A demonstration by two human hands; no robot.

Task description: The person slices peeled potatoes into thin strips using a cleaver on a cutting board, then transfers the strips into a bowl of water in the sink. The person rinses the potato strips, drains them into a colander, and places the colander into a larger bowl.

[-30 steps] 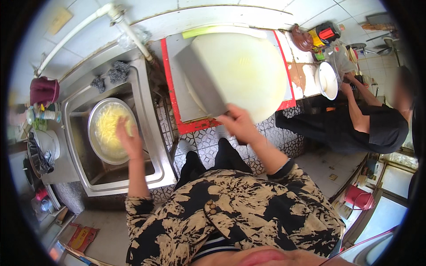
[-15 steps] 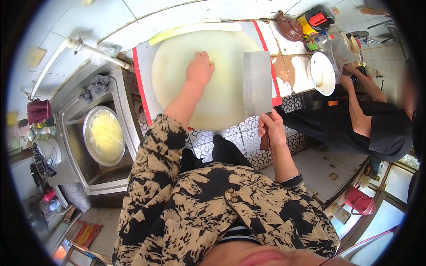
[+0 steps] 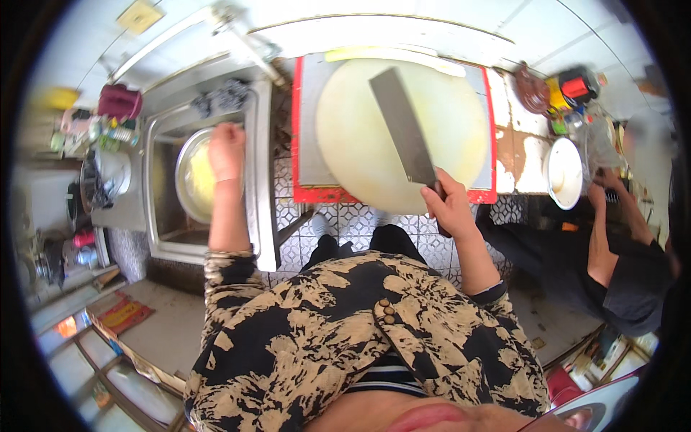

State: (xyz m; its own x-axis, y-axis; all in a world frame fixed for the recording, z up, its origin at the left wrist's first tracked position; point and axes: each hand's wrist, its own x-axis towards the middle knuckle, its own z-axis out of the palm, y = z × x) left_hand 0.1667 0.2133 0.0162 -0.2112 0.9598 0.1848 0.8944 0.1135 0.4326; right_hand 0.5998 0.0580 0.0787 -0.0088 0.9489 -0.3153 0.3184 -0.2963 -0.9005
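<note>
My right hand (image 3: 450,201) grips the dark handle of a cleaver (image 3: 400,122), whose broad blade lies slanted over the round pale cutting board (image 3: 345,137). Over the right side of a metal bowl (image 3: 180,173) in the sink, my left hand (image 3: 226,150) is held with its fingers curled. What those fingers hold, if anything, is hidden. Yellowish shreds (image 3: 199,176) fill the bowl, partly covered by my hand and wrist. A long pale green-white stalk (image 3: 396,55) rests along the board's far edge.
The board sits on a red-edged table (image 3: 312,162), right of the steel sink (image 3: 162,234). Dark scrubbers (image 3: 223,97) lie on the sink's back ledge. At the right, another person (image 3: 576,252) works near a white basin (image 3: 565,173) and a brown pot (image 3: 531,90).
My left hand has moved from the cutting board leftward to the bowl in the sink. The cleaver has swung from upright at the board's right side to slanting across it. The view has shifted left.
</note>
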